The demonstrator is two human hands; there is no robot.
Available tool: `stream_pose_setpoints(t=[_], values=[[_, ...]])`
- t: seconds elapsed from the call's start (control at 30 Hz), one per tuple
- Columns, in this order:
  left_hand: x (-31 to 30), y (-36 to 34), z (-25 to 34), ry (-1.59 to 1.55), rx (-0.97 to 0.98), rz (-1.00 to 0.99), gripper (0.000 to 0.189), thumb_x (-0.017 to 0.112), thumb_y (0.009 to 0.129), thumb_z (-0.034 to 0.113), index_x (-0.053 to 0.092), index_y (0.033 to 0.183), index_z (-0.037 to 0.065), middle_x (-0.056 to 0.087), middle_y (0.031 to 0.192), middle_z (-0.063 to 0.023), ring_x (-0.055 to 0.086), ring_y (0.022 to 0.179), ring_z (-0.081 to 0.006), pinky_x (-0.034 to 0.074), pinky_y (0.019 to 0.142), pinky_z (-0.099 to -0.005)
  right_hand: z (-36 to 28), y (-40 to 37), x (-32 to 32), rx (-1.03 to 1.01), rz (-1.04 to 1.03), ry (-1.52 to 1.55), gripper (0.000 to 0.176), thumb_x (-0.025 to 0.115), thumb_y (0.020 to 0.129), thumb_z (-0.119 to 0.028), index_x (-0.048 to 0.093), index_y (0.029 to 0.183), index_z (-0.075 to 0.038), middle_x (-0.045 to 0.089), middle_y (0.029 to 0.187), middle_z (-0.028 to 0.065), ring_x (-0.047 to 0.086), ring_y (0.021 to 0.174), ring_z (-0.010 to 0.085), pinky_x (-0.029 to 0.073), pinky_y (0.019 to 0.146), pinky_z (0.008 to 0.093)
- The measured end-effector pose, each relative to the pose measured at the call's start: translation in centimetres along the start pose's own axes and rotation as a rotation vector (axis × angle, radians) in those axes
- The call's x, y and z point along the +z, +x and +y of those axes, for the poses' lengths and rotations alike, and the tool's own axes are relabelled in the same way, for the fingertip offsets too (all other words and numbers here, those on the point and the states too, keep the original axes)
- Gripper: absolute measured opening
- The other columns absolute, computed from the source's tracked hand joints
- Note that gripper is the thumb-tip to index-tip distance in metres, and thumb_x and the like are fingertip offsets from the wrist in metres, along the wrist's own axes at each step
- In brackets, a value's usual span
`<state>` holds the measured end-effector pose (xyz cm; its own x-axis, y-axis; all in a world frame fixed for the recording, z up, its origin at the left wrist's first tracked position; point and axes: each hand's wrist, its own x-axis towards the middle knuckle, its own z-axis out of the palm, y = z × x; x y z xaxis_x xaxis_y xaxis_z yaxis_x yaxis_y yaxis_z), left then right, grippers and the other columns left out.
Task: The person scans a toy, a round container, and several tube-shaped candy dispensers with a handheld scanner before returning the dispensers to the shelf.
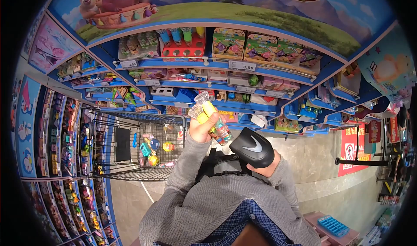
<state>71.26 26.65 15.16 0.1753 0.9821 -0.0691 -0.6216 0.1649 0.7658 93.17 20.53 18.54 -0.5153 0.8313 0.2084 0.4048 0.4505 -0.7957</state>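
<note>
Two clear bottle-shaped toy tubes with yellow parts (207, 108) are held side by side in my left hand (200, 129), its fingers wrapped round them in front of the lower shelves. Colourful contents show at their lower ends. My right hand (268, 167) is closed round a black handheld device with a grey curved mark (253, 147), close to my waist. That device covers part of the hand. To the left of my left hand stands a wire shopping cart (117, 173) with a teal item (145, 149), a yellow item (153, 160) and several other small packs inside.
Blue shelves (173, 65) packed with toys stretch across the front, with a price label (242, 66) reading 3.90. More stocked racks (74, 176) line the left side. A blue tray (333, 225) rests on a pinkish surface at the lower right. Grey floor (312, 159) shows on the right.
</note>
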Motion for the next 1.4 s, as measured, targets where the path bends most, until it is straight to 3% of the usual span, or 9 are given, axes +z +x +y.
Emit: stream_pose_setpoints(t=[0.23,0.3,0.4,0.47,0.67,0.83,1.0,1.1,1.4], values=[[1.6,-0.2,-1.6,0.153,0.203,0.125,0.032,0.065,0.071,0.016,0.044,0.091,0.002,0.051,0.073,-0.0073,0.055,0.062,-0.0182,0.047,0.053,-0.0289,-0.4,0.6,1.4,0.099,0.088,0.006,0.038,0.068,0.06,-0.017,0.054,0.094,-0.004,0.059,0.087,0.0107,0.059,0.079,0.0239,0.047,0.068,0.0301],[2.1,-0.5,-1.8,0.156,0.204,0.091,0.033,0.065,0.071,0.017,0.044,0.092,0.003,0.051,0.076,-0.0056,0.054,0.068,-0.0164,0.045,0.06,-0.0276,-0.6,0.8,1.5,0.375,0.036,0.008,0.048,0.07,0.06,-0.02,0.052,0.102,-0.004,0.056,0.098,0.0095,0.054,0.093,0.0197,0.041,0.082,0.0283],[2.9,-0.8,-3.2,0.159,0.215,0.042,0.047,0.061,0.073,0.007,0.037,0.113,0.003,0.05,0.099,-0.0044,0.051,0.088,-0.0123,0.041,0.077,-0.0242,-0.6,1.6,1.8,0.322,0.242,0.099,0.05,0.071,0.06,-0.022,0.052,0.103,-0.003,0.055,0.1,0.0093,0.054,0.093,0.0198,0.041,0.081,0.0278],[2.3,-1.1,-6.0,0.086,0.17,0.03,0.04,0.058,0.077,0.012,0.039,0.111,0.003,0.05,0.101,-0.0051,0.05,0.091,-0.0136,0.04,0.079,-0.0261,0.1,2.1,1.9,0.065,0.276,0.023,0.052,0.073,0.059,-0.021,0.051,0.103,-0.004,0.058,0.095,0.0082,0.057,0.084,0.0181,0.045,0.074,0.0276],[4.4,-1.8,-5.5,-0.097,0.04,0.09,0.034,0.05,0.083,0.022,0.041,0.11,0.003,0.05,0.102,-0.0067,0.05,0.094,-0.0163,0.04,0.08,-0.0297,0.0,1.3,1.5,0.37,0.239,0.43,0.053,0.072,0.06,-0.019,0.05,0.105,-0.002,0.055,0.1,0.0083,0.052,0.093,0.0179,0.04,0.082,0.0276],[4.4,-1.4,-4.5,-0.441,-0.183,0.119,0.05,0.032,0.086,0.041,0.041,0.111,-0.001,0.05,0.106,-0.0134,0.05,0.097,-0.0257,0.041,0.084,-0.0367,2.5,0.6,1.4,0.193,0.223,0.433,0.057,0.071,0.06,-0.02,0.047,0.109,-0.002,0.053,0.104,0.0102,0.05,0.096,0.0196,0.037,0.085,0.0296],[4.0,-0.5,-6.3,-0.502,-0.126,0.285,0.024,0.042,0.084,0.032,0.045,0.094,0.01,0.055,0.079,-0.0085,0.053,0.069,-0.0145,0.044,0.057,-0.0248,2.8,0.7,1.3,0.097,0.032,0.304,0.06,0.07,0.06,-0.02,0.046,0.111,-0.002,0.049,0.111,0.0107,0.044,0.105,0.0213,0.032,0.091,0.0302],[3.5,0.6,-7.2,-0.279,-0.095,0.121,0.02,0.045,0.083,0.027,0.043,0.092,0.009,0.053,0.075,-0.0093,0.052,0.065,-0.0129,0.042,0.054,-0.0211,1.6,1.1,1.2,0.228,-0.023,0.621,0.067,0.071,0.059,-0.022,0.041,0.115,0.0,0.045,0.116,0.0108,0.041,0.108,0.0214,0.029,0.093,0.0303],[3.1,0.5,-9.9,-0.093,0.188,0.149,0.03,0.035,0.087,0.03,0.035,0.106,0.007,0.048,0.088,-0.0104,0.05,0.074,-0.014,0.044,0.065,-0.0256,3.3,0.6,1.6,0.244,-0.08,0.588,0.07,0.072,0.058,-0.021,0.039,0.116,-0.001,0.047,0.113,0.0109,0.043,0.106,0.0197,0.031,0.091,0.0303]])
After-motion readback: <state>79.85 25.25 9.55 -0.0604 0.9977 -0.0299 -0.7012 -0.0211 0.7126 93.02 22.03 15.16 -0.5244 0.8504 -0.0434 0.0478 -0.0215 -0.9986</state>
